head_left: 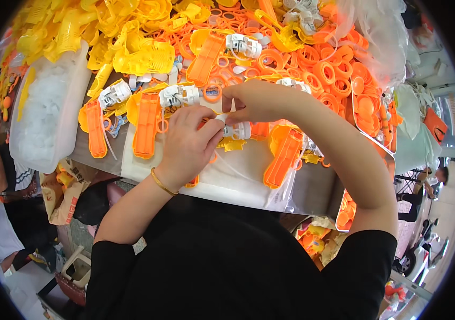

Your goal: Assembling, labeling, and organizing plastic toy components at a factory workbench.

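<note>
My left hand [189,137] and my right hand [257,101] meet over the middle of the table, their fingertips pinched on a small white plastic piece [221,118]. Just below the fingers lies a toy gun body with a white mechanism [242,130], partly covered by my left hand. To the left rest another toy gun half with an orange handle [146,125] and a white motor unit [179,95]. A similar orange-handled half [283,157] is on the right. An orange ring [212,93] sits by my right fingertips.
Yellow shells [142,53] and orange rings [323,74] heap at the back. At the left stands a white tub [46,112] of translucent parts. A metal tray [392,160] with orange pieces borders the right. White foam sheeting [222,186] covers the near table edge. Other people sit at far left.
</note>
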`<state>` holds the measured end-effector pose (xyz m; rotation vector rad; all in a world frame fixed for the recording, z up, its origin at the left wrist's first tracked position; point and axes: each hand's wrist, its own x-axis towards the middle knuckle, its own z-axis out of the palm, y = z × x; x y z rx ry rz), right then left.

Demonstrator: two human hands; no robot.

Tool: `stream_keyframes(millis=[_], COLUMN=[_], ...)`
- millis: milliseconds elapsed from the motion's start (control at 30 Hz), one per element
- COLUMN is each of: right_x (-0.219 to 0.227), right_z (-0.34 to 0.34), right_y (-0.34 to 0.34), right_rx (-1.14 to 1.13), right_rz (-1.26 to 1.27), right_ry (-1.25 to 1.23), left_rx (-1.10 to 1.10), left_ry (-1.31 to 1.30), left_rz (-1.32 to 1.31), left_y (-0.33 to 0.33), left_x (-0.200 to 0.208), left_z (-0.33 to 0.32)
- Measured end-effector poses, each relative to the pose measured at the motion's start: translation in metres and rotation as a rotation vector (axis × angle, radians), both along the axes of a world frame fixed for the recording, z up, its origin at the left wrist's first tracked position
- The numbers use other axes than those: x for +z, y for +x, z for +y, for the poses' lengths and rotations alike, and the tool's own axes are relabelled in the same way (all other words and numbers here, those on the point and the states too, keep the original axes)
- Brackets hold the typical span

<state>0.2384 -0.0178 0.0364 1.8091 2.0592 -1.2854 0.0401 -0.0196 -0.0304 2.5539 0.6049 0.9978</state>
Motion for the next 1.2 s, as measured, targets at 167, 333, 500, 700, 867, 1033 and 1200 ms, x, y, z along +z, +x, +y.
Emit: stream_keyframes(millis=[167, 333, 500, 700, 867, 1033, 1200], right_x=[-0.002, -0.001, -0.019, -0.028, -0.013, -0.008, -0.009], right_z=[-0.007, -0.037, -0.079, -0.094, -0.062, -0.044, -0.035], right_y=[0.002, -0.008, -0.025, -0.032, -0.017, -0.010, -0.001], right_rx=[-0.086, -0.319, -0.328, -0.317, -0.295, -0.258, -0.187], right_rz=[0.053, 0.144, 0.013, 0.055, 0.102, 0.142, 0.206], right_ry=[-0.012, 0.315, 0.812, 0.863, 0.623, 0.236, 0.181], left_rx=[-0.026, -0.091, -0.084, -0.101, -0.177, -0.127, -0.002], left_ry=[-0.036, -0.071, 0.049, 0.075, 0.017, -0.184, -0.175], left_rz=[-0.035, -0.079, 0.094, 0.095, 0.071, 0.095, 0.018], left_y=[0.001, -0.006, -0.010, -0.014, -0.015, 0.000, 0.009], left_x=[0.003, -0.006, -0.001, 0.006, 0.005, 0.017, 0.010], left_z=[0.000, 0.007, 0.003, -0.009, -0.007, -0.004, -0.006])
